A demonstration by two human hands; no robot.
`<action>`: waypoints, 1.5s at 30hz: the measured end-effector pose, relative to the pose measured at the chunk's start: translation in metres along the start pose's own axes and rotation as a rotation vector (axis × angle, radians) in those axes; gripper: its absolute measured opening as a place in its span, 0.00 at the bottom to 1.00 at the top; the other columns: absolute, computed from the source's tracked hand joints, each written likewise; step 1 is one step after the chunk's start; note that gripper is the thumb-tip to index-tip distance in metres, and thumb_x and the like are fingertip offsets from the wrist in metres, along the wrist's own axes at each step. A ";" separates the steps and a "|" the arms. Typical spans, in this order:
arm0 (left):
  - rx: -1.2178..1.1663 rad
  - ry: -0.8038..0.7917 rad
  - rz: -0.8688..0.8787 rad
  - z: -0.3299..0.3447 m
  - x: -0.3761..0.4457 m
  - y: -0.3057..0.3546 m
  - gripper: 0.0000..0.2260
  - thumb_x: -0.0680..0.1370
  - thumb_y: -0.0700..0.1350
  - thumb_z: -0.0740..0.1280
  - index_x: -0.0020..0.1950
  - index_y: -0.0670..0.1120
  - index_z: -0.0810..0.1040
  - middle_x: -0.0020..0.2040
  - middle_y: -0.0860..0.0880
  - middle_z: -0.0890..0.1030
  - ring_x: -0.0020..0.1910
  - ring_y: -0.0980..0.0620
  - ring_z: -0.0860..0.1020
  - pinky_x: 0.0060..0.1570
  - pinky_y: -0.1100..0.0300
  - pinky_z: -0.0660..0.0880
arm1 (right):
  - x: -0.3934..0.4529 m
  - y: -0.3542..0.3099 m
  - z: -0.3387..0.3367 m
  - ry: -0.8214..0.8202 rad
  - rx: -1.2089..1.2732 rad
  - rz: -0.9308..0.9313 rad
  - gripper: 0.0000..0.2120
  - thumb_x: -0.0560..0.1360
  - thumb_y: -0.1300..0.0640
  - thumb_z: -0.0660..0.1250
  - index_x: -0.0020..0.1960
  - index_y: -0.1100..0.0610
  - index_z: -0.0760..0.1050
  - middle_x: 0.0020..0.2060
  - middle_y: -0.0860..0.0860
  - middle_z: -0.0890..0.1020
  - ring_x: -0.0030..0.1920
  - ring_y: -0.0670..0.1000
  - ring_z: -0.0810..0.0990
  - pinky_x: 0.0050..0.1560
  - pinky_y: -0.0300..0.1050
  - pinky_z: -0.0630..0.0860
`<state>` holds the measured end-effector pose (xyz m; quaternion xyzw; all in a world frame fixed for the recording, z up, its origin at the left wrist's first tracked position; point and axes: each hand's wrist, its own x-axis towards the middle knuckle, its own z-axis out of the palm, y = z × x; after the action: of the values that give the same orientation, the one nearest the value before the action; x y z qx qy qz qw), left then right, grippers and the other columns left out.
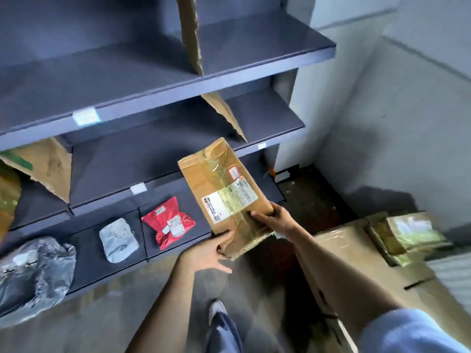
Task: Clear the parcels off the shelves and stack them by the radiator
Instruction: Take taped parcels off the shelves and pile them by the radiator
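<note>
I hold a taped brown cardboard parcel (224,189) with a white label in both hands, tilted, in front of the bottom shelf (178,245). My left hand (212,253) grips its near lower corner. My right hand (271,216) clasps its right edge. On the bottom shelf lie a red bag parcel (169,221), a small white bag parcel (118,239) and a grey plastic bag parcel (33,273). To the right on the floor sits a stack of cardboard boxes (356,253), with a small taped box (407,233) on top.
Grey metal shelves (163,90) rise on the left, with cardboard dividers (190,34) standing upright on them. A white wall (395,110) closes the right side. My foot (218,312) stands on the floor below the parcel.
</note>
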<state>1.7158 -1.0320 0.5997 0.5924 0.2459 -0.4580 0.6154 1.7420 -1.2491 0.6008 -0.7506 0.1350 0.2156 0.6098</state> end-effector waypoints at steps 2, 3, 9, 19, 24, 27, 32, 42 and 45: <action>0.110 -0.132 -0.052 0.065 0.008 -0.010 0.12 0.80 0.49 0.61 0.63 0.51 0.71 0.70 0.47 0.70 0.68 0.44 0.70 0.51 0.47 0.77 | -0.043 0.023 -0.060 0.041 0.050 0.021 0.20 0.71 0.55 0.72 0.61 0.50 0.72 0.48 0.49 0.80 0.43 0.47 0.80 0.37 0.35 0.79; 0.113 -0.212 -0.080 0.098 0.015 -0.016 0.10 0.79 0.48 0.62 0.60 0.50 0.73 0.66 0.47 0.74 0.66 0.43 0.71 0.54 0.40 0.73 | -0.066 0.038 -0.090 0.085 0.072 0.030 0.19 0.72 0.55 0.72 0.60 0.48 0.71 0.47 0.46 0.79 0.42 0.44 0.79 0.34 0.31 0.77; 0.497 -0.489 -0.047 0.317 0.042 -0.034 0.09 0.79 0.47 0.63 0.58 0.48 0.76 0.48 0.49 0.81 0.45 0.51 0.78 0.53 0.44 0.74 | -0.222 0.149 -0.246 0.466 0.432 0.079 0.18 0.74 0.59 0.70 0.63 0.53 0.72 0.43 0.51 0.80 0.37 0.47 0.80 0.34 0.39 0.80; 0.946 -0.603 -0.209 0.517 0.101 -0.190 0.18 0.76 0.43 0.68 0.65 0.46 0.72 0.46 0.50 0.81 0.39 0.55 0.77 0.32 0.64 0.69 | -0.386 0.358 -0.269 0.982 0.878 0.426 0.15 0.72 0.58 0.71 0.59 0.54 0.75 0.41 0.51 0.84 0.36 0.50 0.82 0.32 0.40 0.79; 0.920 -0.540 -0.269 0.513 0.179 -0.236 0.27 0.76 0.41 0.68 0.73 0.49 0.61 0.57 0.50 0.78 0.52 0.51 0.77 0.42 0.63 0.75 | -0.346 0.432 -0.245 1.010 0.982 0.563 0.14 0.74 0.55 0.69 0.59 0.51 0.73 0.46 0.54 0.81 0.45 0.56 0.78 0.46 0.51 0.74; 0.959 -0.456 -0.251 0.497 0.220 -0.241 0.34 0.76 0.42 0.68 0.77 0.50 0.55 0.66 0.48 0.75 0.62 0.48 0.75 0.61 0.52 0.72 | -0.304 0.457 -0.238 0.984 1.018 0.590 0.16 0.76 0.54 0.67 0.62 0.51 0.71 0.49 0.54 0.79 0.46 0.54 0.76 0.41 0.46 0.73; 1.082 -0.364 -0.199 0.454 0.257 -0.239 0.30 0.76 0.37 0.66 0.76 0.48 0.59 0.68 0.46 0.73 0.63 0.48 0.74 0.65 0.56 0.70 | -0.245 0.489 -0.187 0.844 0.889 0.724 0.21 0.79 0.64 0.61 0.70 0.63 0.63 0.60 0.61 0.75 0.43 0.49 0.76 0.31 0.28 0.74; 1.157 -0.242 -0.223 0.414 0.244 -0.191 0.23 0.80 0.40 0.57 0.76 0.47 0.60 0.70 0.44 0.69 0.66 0.45 0.71 0.64 0.56 0.67 | -0.186 0.417 -0.213 0.847 0.489 0.774 0.30 0.77 0.69 0.54 0.77 0.60 0.50 0.72 0.60 0.64 0.68 0.59 0.69 0.67 0.47 0.68; 1.146 -0.211 -0.174 0.410 0.219 -0.164 0.21 0.81 0.41 0.56 0.74 0.47 0.64 0.72 0.45 0.68 0.69 0.45 0.68 0.66 0.56 0.66 | -0.172 0.369 -0.235 0.741 0.333 0.739 0.30 0.75 0.67 0.55 0.76 0.59 0.54 0.67 0.61 0.71 0.51 0.51 0.72 0.43 0.39 0.70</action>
<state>1.5779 -1.4628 0.4042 0.7594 -0.0556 -0.6232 0.1786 1.4579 -1.5691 0.4068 -0.5723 0.6276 0.1124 0.5158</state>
